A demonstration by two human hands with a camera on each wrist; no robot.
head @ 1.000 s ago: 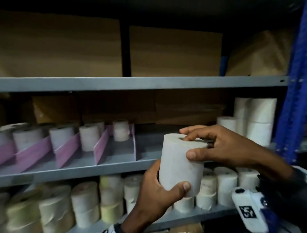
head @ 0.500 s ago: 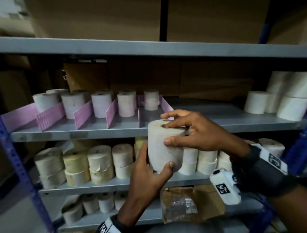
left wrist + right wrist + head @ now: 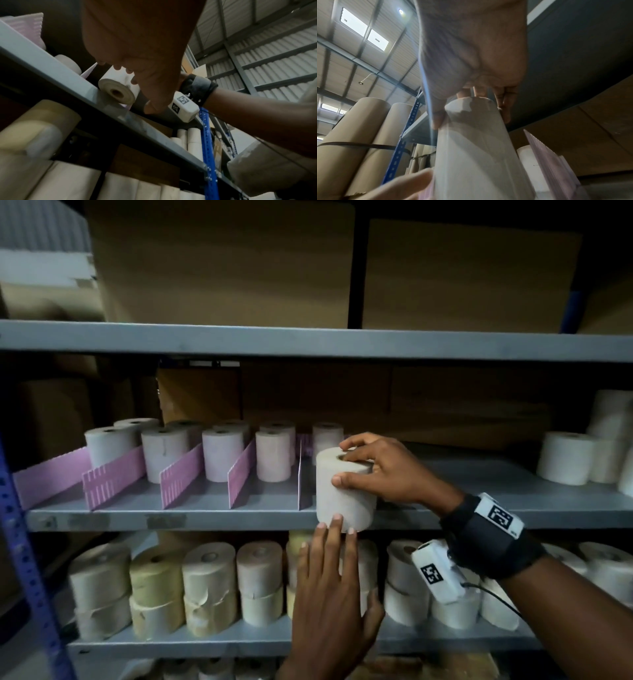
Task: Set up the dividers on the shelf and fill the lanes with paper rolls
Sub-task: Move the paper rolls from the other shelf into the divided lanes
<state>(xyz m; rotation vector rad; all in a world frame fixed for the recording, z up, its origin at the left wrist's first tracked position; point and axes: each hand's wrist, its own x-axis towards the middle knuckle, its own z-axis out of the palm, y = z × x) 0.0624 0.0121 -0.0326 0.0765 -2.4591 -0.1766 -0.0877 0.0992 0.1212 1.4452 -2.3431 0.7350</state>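
Observation:
A white paper roll [image 3: 342, 498] stands at the front lip of the grey middle shelf [image 3: 205, 520], just right of the rightmost pink divider [image 3: 300, 477]. My right hand [image 3: 346, 465] grips its top, thumb on the side and fingers over the core hole. My left hand [image 3: 334, 546] reaches up from below, its straight fingertips touching the roll's lower front. In the left wrist view the roll's base [image 3: 118, 93] partly overhangs the shelf edge. Several pink dividers [image 3: 181, 475] form lanes, each holding rolls [image 3: 222, 455] at the back.
Loose white rolls [image 3: 565, 457] stand at the middle shelf's right end. The lower shelf [image 3: 178, 643] is packed with stacked cream rolls [image 3: 209, 587]. Cardboard boxes [image 3: 222, 261] fill the top shelf. A blue upright [image 3: 24, 559] borders the left.
The roll has gone forward and up to the middle shelf's front lip. My left hand has let go its grip round the roll; its fingers now lie straight against the roll's lower front.

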